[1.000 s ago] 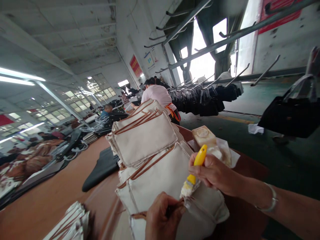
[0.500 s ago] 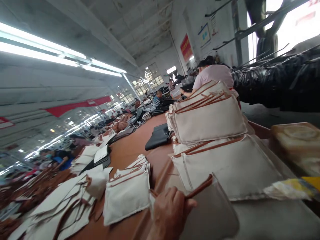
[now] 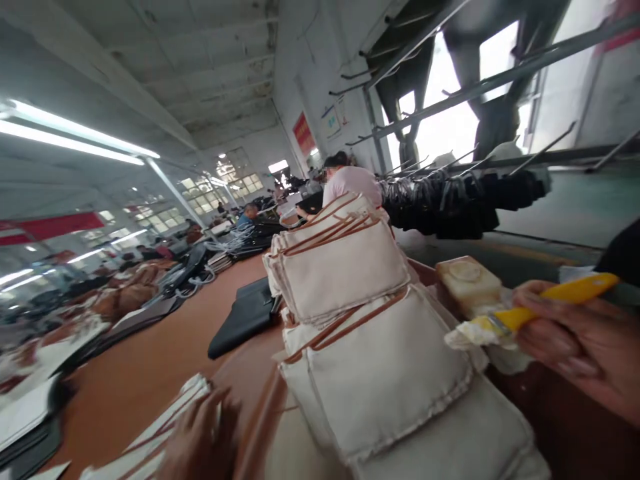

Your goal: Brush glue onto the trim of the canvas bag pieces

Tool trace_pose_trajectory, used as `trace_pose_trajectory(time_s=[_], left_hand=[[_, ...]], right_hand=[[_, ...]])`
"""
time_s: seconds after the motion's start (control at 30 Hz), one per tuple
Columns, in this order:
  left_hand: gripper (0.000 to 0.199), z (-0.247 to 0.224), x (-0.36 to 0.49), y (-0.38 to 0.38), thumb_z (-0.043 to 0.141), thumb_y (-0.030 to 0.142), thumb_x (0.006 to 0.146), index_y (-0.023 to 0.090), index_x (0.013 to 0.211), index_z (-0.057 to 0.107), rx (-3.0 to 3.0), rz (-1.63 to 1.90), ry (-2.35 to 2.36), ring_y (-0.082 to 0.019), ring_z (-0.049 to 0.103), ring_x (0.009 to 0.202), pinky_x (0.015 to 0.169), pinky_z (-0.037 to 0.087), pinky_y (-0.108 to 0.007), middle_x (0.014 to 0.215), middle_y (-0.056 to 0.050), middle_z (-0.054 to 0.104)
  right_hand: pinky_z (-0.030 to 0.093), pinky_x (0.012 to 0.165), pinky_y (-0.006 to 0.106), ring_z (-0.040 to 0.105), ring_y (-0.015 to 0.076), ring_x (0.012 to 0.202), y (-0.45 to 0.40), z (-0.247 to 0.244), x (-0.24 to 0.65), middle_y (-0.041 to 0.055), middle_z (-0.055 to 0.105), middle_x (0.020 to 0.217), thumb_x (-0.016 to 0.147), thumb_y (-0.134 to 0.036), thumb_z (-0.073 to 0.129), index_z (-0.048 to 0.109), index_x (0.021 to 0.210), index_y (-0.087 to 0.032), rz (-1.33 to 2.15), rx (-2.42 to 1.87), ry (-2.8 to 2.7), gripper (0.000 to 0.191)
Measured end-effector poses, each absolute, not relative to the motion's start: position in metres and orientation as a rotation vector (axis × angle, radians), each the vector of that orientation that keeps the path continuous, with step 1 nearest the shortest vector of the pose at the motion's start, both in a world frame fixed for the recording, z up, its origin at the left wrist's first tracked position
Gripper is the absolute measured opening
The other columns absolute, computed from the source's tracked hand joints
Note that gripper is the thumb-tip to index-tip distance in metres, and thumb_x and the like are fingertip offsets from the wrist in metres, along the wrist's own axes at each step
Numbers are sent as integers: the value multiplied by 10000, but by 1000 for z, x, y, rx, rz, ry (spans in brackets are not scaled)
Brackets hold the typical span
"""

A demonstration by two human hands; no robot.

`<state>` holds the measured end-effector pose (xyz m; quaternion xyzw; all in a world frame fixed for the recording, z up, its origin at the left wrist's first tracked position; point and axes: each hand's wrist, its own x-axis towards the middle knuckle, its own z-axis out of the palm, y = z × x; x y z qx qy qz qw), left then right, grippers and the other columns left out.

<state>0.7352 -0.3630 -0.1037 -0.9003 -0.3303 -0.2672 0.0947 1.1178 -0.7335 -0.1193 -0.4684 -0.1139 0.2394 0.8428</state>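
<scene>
My right hand [image 3: 575, 340], at the right, is closed around the yellow handle of a paintbrush [image 3: 515, 317]. Its bristles are coated in a whitish substance and point left, close to a large stack of cream fabric pouches with brown trim [image 3: 390, 367]. My left hand [image 3: 200, 433] is low in the picture over a smaller pile of cream, brown-trimmed pouches [image 3: 155, 427]. Motion blurs its fingers, so their grip is unclear. Behind the brush stands a yellowish, stained plastic container [image 3: 467, 283].
A black leather piece [image 3: 243, 320] lies on the brown-covered table [image 3: 135, 360]. White and black panels [image 3: 30, 413] are stacked at the left edge. Beyond the tall stack sits a person in a pink top [image 3: 353, 183]. Dark items hang from a metal rack [image 3: 445, 207] at the right.
My left hand has let go of the brown-trimmed grey piece and moved left to the smaller pile. The view has swung right, bringing my right hand and the whole paintbrush into sight.
</scene>
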Motion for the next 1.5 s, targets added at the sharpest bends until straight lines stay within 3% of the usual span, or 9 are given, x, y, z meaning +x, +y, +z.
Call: trace_pose_trajectory(time_s=[0.1, 0.23, 0.47, 0.63, 0.8, 0.93, 1.17, 1.5], left_hand=[[279, -114, 847, -422, 503, 446, 923, 270, 1115, 604, -2938, -957, -718, -234, 634, 1051, 896, 517, -364, 1130, -43, 666], [288, -111, 964, -482, 437, 384, 970, 226, 1140, 609, -3179, -777, -667, -230, 604, 1071, 920, 475, -362, 1141, -72, 657], [248, -109, 1054, -508, 508, 353, 929, 194, 992, 688, -3164, -532, -697, -288, 569, 1004, 853, 410, -391, 1015, -114, 658], [152, -107, 1065, -514, 596, 322, 874, 237, 822, 710, -3286, -294, -630, -205, 601, 863, 727, 397, -292, 895, -42, 664], [170, -111, 1058, -523, 589, 341, 874, 256, 956, 710, -3315, -235, -615, -241, 559, 988, 812, 381, -326, 1003, -59, 644], [113, -117, 1057, -530, 592, 277, 842, 227, 818, 690, -3363, -200, -659, -241, 551, 959, 798, 378, -328, 939, -55, 637], [168, -116, 1041, -542, 520, 301, 883, 194, 847, 645, -3640, -109, -729, -164, 606, 787, 699, 429, -261, 856, -24, 651], [189, -106, 1019, -562, 573, 310, 858, 186, 862, 716, -3899, -230, -637, -173, 602, 782, 708, 453, -258, 841, -31, 606]], right_hand=[[254, 339, 193, 277, 50, 328, -728, -111, 1125, -54, 340, 428, 853, -350, 721, 487, 652, -187, 550, -910, -265, 349], [232, 356, 182, 287, 44, 334, -731, -108, 1127, -62, 375, 441, 862, -372, 719, 497, 695, -188, 530, -901, -293, 333], [229, 371, 190, 278, 56, 336, -740, -125, 1146, -86, 348, 393, 878, -388, 701, 523, 774, -199, 472, -916, -291, 280], [179, 369, 191, 264, 52, 339, -731, -126, 1166, -93, 383, 408, 864, -400, 708, 534, 844, -200, 403, -933, -304, 266], [181, 375, 198, 255, 47, 338, -728, -123, 1175, -103, 375, 403, 869, -400, 697, 548, 871, -185, 350, -944, -371, 261], [176, 376, 196, 251, 50, 347, -732, -136, 1176, -109, 369, 407, 901, -398, 668, 533, 891, -187, 351, -951, -380, 251], [141, 375, 205, 258, 55, 357, -743, -141, 1171, -99, 387, 437, 908, -428, 633, 518, 875, -183, 385, -1097, -456, 273], [276, 442, 227, 364, 96, 461, -732, -128, 1167, -61, 410, 520, 904, -447, 622, 540, 810, -181, 255, -1278, -600, 294]])
